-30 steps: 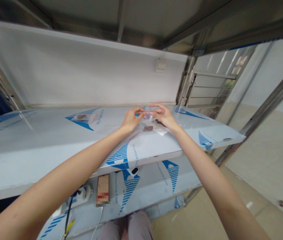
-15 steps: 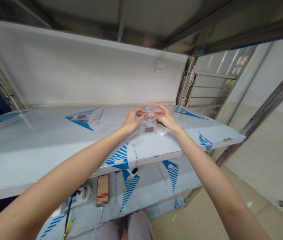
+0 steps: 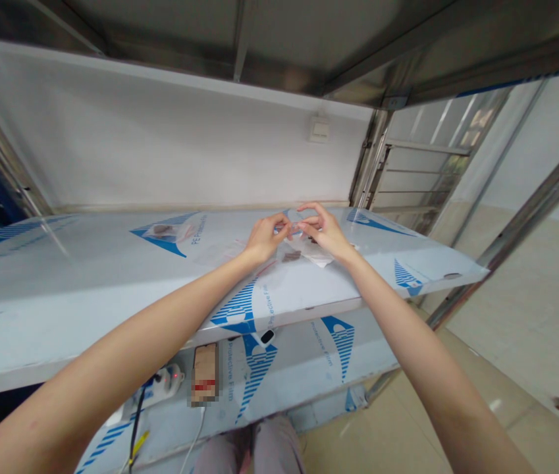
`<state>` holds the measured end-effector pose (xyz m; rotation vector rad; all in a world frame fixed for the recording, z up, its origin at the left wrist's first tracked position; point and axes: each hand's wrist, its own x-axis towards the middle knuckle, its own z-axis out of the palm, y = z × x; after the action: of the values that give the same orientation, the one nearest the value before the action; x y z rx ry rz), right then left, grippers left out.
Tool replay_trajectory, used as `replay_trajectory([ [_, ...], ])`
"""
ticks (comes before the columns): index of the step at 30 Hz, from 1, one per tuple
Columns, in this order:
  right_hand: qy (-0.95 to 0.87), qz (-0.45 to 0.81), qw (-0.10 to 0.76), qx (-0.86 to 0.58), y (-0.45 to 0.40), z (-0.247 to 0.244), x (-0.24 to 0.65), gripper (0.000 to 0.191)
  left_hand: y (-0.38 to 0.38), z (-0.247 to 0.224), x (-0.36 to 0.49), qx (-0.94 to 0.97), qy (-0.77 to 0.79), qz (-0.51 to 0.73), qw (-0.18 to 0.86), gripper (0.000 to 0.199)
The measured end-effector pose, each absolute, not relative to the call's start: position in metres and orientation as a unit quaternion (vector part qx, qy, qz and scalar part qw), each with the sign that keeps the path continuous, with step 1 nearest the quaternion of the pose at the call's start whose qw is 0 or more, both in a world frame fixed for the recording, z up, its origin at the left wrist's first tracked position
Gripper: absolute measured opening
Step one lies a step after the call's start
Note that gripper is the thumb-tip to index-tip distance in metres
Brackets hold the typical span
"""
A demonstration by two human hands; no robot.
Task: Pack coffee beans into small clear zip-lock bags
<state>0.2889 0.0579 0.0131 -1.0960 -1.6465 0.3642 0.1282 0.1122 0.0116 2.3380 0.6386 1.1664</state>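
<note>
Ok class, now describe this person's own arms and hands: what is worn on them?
The left arm and right arm are bare: no sleeves, watch or bracelets. The left hand and right hand are slender and ungloved, with no visible rings.

Bare forearms are tapering toward narrow wrists: left arm, right arm. The left hand and right hand are showing long, slim fingers. Mauve-grey trousers are covering the thighs at the lower edge, creasing softly between the legs.
</note>
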Motion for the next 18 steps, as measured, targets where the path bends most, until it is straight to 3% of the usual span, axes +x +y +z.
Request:
replay_trajectory([
  [10,-0.674,0.142,0.542,-0.482,0.0585,0.0103,0.2876,0.031,0.1124,0.0103,0.1261,0.853,0.22,0.403,0.25,0.026],
  [18,-0.659,0.15,0.567,-0.47,0.0571,0.0128,0.2874,0.04,0.1116,0.0164,0.1264,0.847,0.229,0.426,0.223,0.017],
])
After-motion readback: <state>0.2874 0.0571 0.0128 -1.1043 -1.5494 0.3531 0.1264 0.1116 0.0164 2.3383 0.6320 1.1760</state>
